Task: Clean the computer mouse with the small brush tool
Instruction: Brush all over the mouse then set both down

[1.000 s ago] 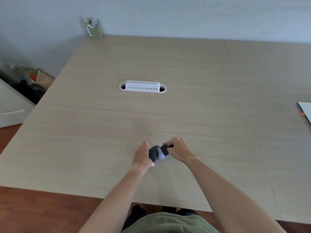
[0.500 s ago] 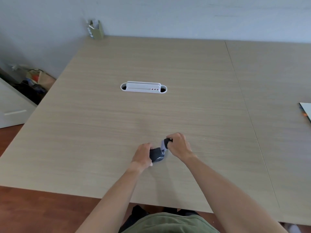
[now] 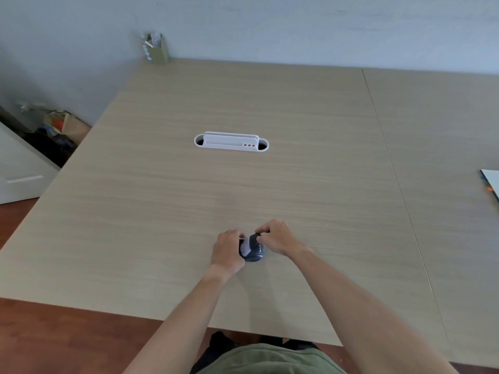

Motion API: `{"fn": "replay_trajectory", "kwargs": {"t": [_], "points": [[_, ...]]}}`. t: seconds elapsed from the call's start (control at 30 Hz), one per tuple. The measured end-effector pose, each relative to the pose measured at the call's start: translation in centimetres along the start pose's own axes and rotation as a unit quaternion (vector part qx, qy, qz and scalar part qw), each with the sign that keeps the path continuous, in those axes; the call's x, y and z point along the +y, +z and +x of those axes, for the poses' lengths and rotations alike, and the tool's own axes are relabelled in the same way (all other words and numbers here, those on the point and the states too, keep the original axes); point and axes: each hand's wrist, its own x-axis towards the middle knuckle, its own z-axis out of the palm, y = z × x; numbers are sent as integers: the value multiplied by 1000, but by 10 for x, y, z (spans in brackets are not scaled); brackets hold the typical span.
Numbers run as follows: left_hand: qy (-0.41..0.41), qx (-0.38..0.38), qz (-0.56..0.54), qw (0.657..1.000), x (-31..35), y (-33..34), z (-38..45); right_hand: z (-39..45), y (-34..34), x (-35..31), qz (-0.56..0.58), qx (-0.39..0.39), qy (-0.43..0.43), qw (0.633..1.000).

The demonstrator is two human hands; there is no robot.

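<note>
A dark computer mouse (image 3: 255, 252) with a pale grey patch on its left side rests on the wooden table (image 3: 270, 184) near the front edge. My left hand (image 3: 228, 251) grips the mouse from the left. My right hand (image 3: 276, 237) is pinched over the mouse's far top end, fingers closed on a small dark tool (image 3: 259, 235), seemingly the brush. Most of the tool is hidden by my fingers, and its tip touches the mouse.
A white cable port (image 3: 231, 143) is set into the table's middle. A green pen holder (image 3: 157, 49) stands at the far left corner by the wall. A sheet of paper (image 3: 492, 184) lies at the right edge. Bags (image 3: 58, 128) and a white cabinet (image 3: 21, 171) sit on the floor to the left.
My right hand lifted the small dark tool off the mouse's right side, then brought it back down onto the top end. The mouse now shows its dark back rather than the pale side.
</note>
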Motion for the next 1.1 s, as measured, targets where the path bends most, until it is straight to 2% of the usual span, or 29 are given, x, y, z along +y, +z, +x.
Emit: {"fn": "replay_trajectory", "kwargs": {"t": [0.17, 0.23, 0.3, 0.4, 0.5, 0.57, 0.63, 0.73, 0.77, 0.9, 0.97, 1.1], "points": [[-145, 51, -56, 987, 19, 22, -10, -2, 4, 2, -76, 124, 22, 989], [-167, 53, -62, 983, 21, 27, -9, -3, 3, -2, -55, 127, 2, 990], [-173, 53, -66, 981, 21, 31, -7, -3, 4, -4, -11, 87, -24, 996], [-169, 44, -68, 982, 20, 29, -3, -3, 2, 0, -20, 26, -26, 999], [-148, 20, -59, 987, 15, 21, 0, 0, -6, 11, -74, 99, 20, 992], [-130, 4, -61, 990, 10, 16, 3, 1, -9, 11, -53, 117, 17, 992], [-115, -3, -61, 991, 9, 13, 5, 1, -10, 7, -19, 84, 1, 996], [-118, 18, -61, 991, 16, 18, 3, 0, -6, 4, -14, -4, -6, 1000], [-122, 28, -61, 990, 19, 21, 2, 1, -4, 5, -23, -7, -7, 1000], [-111, 31, -65, 991, 20, 28, 0, 3, -3, 8, -49, 87, 1, 995], [-88, 14, -94, 992, 16, 26, 2, 5, -4, 5, -23, 94, -15, 995], [-38, -35, -89, 995, 7, 18, 8, 7, 2, 1, -33, 16, -21, 999]]}}
